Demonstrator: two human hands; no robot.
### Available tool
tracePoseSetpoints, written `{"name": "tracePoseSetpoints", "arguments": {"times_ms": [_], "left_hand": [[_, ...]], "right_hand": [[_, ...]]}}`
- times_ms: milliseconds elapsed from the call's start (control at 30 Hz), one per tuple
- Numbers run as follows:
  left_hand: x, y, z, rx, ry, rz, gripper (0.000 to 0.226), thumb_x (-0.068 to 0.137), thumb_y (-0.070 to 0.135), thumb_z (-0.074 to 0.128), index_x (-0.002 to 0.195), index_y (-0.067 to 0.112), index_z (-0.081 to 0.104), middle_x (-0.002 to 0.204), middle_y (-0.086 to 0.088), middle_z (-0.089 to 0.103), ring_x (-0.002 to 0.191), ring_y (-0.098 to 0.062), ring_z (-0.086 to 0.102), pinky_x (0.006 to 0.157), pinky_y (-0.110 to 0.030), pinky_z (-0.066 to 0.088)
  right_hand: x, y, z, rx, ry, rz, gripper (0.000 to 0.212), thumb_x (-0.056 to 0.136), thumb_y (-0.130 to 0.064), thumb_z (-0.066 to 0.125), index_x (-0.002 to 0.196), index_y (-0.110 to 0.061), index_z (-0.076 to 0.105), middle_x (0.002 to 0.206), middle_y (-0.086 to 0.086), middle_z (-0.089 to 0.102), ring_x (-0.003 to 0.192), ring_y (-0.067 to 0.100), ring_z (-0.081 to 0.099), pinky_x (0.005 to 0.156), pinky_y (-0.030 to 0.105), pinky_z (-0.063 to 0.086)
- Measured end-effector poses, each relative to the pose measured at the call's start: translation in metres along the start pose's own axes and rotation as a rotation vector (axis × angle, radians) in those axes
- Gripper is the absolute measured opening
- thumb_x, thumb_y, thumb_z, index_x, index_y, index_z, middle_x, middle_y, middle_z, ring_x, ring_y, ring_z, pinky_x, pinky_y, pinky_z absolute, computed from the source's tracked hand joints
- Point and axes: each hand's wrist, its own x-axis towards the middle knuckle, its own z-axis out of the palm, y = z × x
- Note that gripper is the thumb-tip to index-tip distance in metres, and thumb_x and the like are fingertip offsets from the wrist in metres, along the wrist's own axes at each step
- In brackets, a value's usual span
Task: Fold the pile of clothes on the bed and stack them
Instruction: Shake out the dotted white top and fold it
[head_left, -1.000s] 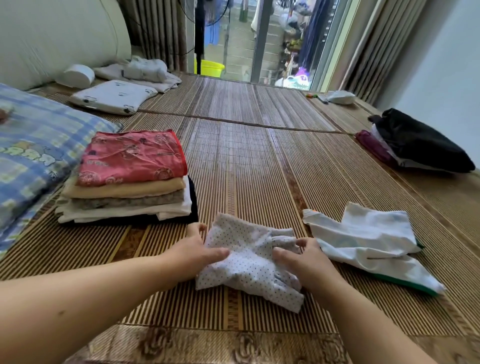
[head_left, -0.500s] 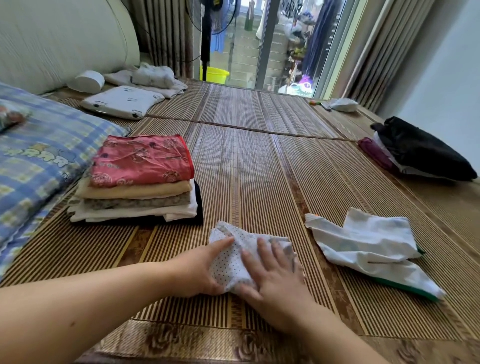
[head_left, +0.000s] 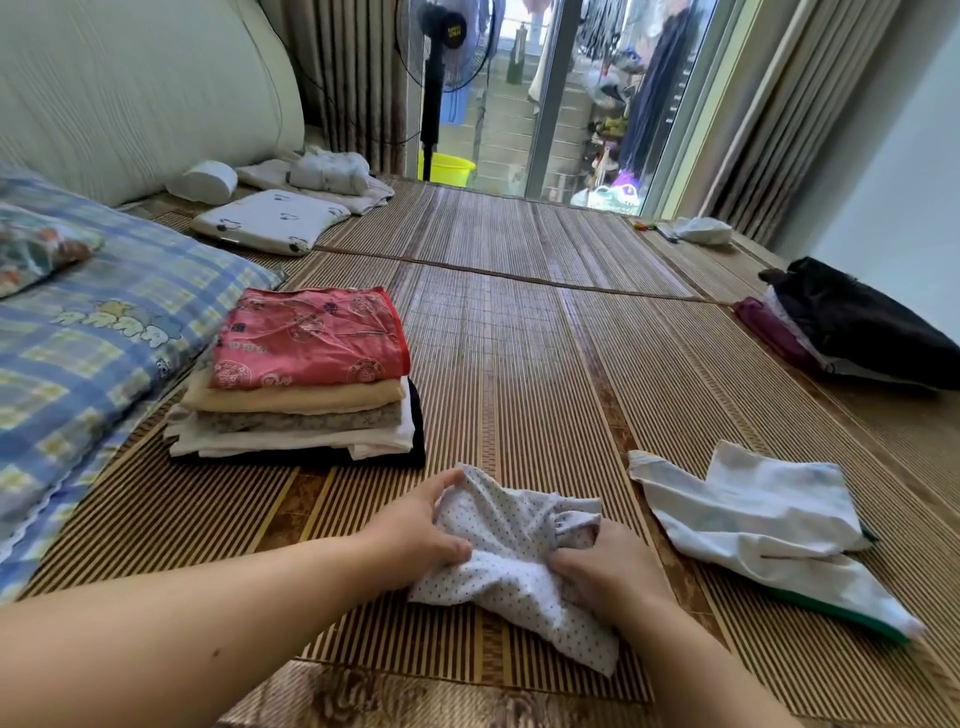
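The dotted cloth (head_left: 511, 551) is lying crumpled on the near bed mat (head_left: 519, 364). The left hand (head_left: 415, 535) and right hand (head_left: 608, 571) are pinching it, each grip closed on fabric. Pulling it flat first is probably giving a neater fold.

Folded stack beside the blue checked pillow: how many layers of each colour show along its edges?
Red patterned layer: 1
Beige layer: 1
Grey layer: 1
White layer: 1
Black layer: 1
Total: 5 layers in view; whether the white is a single piece cannot be told.
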Motion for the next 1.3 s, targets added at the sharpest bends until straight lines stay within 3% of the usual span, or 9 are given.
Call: {"name": "tracePoseSetpoints", "arguments": {"times_ms": [133,267,400,500,633,733,833,967,1300], "left_hand": [[-0.006,0.008,-0.006,-0.067,-0.141,0.024,0.083,0.081,-0.004,0.066,0.134,0.054,0.041,0.153,-0.005,0.028,0.062,-0.009,0.060,0.057,-0.019,0.050],[-0.014,0.021,-0.016,-0.206,-0.261,-0.008,0.074,0.081,-0.012,0.058,0.125,0.046,0.051,0.143,-0.007,0.033,0.098,-0.027,0.064,0.074,-0.030,0.056],[-0.026,0.058,-0.021,-0.444,-0.378,0.141,0.070,0.076,-0.009,0.058,0.132,0.031,0.052,0.140,-0.016,0.039,0.115,-0.041,0.057,0.090,-0.048,0.053],[-0.036,0.082,-0.026,-0.571,-0.499,0.224,0.068,0.074,-0.010,0.057,0.132,0.026,0.054,0.133,-0.019,0.049,0.103,-0.035,0.063,0.077,-0.038,0.059],[-0.044,0.089,-0.039,-0.662,-0.507,0.283,0.070,0.073,-0.012,0.056,0.134,0.022,0.053,0.134,-0.023,0.052,0.105,-0.037,0.061,0.082,-0.042,0.057],[-0.045,0.081,-0.059,-0.657,-0.383,0.271,0.070,0.069,-0.010,0.059,0.129,0.026,0.059,0.135,-0.024,0.050,0.101,-0.039,0.062,0.077,-0.041,0.057],[-0.043,0.066,-0.083,-0.703,-0.257,0.244,0.068,0.065,-0.011,0.059,0.121,0.027,0.065,0.130,-0.022,0.054,0.099,-0.039,0.064,0.076,-0.042,0.058],[-0.042,0.051,-0.104,-0.600,-0.134,0.257,0.067,0.072,-0.010,0.068,0.126,0.028,0.058,0.129,-0.017,0.057,0.104,-0.039,0.064,0.086,-0.047,0.055],[-0.029,0.083,-0.175,-0.258,0.220,0.562,0.063,0.086,0.004,0.064,0.124,0.052,0.052,0.125,0.001,0.053,0.093,-0.017,0.069,0.070,-0.027,0.058]], "right_hand": [[0.004,0.003,-0.004,0.404,-0.084,0.065,0.056,0.075,-0.011,0.077,0.121,-0.016,0.045,0.103,0.005,0.061,0.087,0.021,0.066,0.072,0.039,0.058],[0.003,0.001,-0.007,0.780,-0.318,0.138,0.101,0.062,-0.005,0.080,0.145,-0.024,0.026,0.115,0.019,0.057,0.091,0.037,0.068,0.072,0.046,0.059],[0.001,-0.006,-0.001,0.967,-0.397,0.085,0.088,0.068,-0.022,0.081,0.142,-0.023,0.035,0.121,0.020,0.062,0.102,0.039,0.066,0.085,0.052,0.055],[-0.007,-0.019,0.012,1.347,-0.733,-0.029,0.067,0.081,-0.042,0.072,0.138,-0.017,0.047,0.135,0.024,0.054,0.122,0.041,0.054,0.100,0.055,0.044],[-0.017,-0.044,0.018,1.640,-1.011,-0.219,0.085,0.084,-0.052,0.067,0.148,-0.009,0.033,0.148,0.025,0.037,0.130,0.039,0.045,0.109,0.051,0.031],[-0.016,-0.054,0.005,1.655,-0.793,-0.262,0.060,0.102,-0.042,0.036,0.151,-0.010,0.024,0.153,0.021,0.031,0.139,0.035,0.034,0.114,0.047,0.021],[-0.004,-0.053,0.003,1.570,-0.679,-0.203,0.064,0.088,-0.014,0.066,0.146,-0.013,0.039,0.140,0.024,0.048,0.119,0.042,0.055,0.091,0.052,0.050],[0.008,-0.060,0.004,1.463,-0.442,-0.286,0.053,0.078,0.005,0.058,0.123,-0.024,0.056,0.119,0.018,0.066,0.101,0.038,0.067,0.068,0.046,0.057],[0.045,-0.190,-0.031,1.106,-0.159,-0.567,0.051,0.082,0.010,0.060,0.122,-0.022,0.057,0.111,0.009,0.069,0.101,0.030,0.067,0.079,0.051,0.057]]}}
